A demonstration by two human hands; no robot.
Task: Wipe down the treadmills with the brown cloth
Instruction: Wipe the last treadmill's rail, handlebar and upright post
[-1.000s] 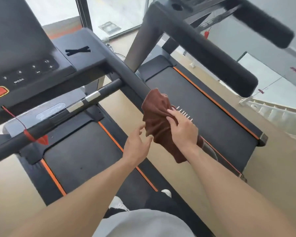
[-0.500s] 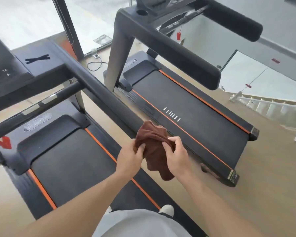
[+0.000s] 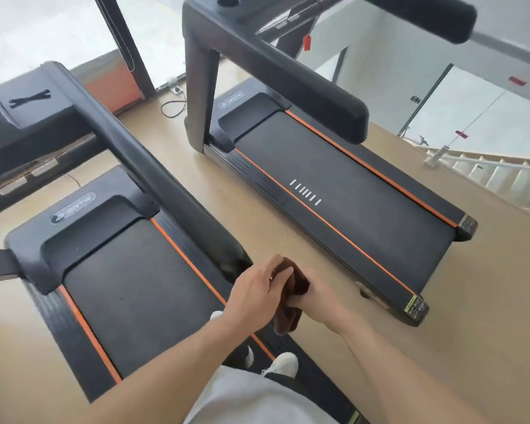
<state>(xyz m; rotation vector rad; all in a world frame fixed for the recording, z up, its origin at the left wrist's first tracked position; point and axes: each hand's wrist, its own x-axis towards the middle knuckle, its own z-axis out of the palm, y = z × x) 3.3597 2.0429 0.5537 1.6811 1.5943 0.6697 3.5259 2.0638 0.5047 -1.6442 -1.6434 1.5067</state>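
both hands, left hand [image 3: 257, 289] and right hand [image 3: 315, 296], clutch the bunched brown cloth [image 3: 291, 301] between them, likely refolding it for wiping

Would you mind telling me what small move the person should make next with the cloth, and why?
Probably finish bunching the brown cloth into one hand and lay it back on the near treadmill's handrail. Both the left hand and right hand hold the cloth between them, just off the rail's lower end, so it touches no treadmill surface now.
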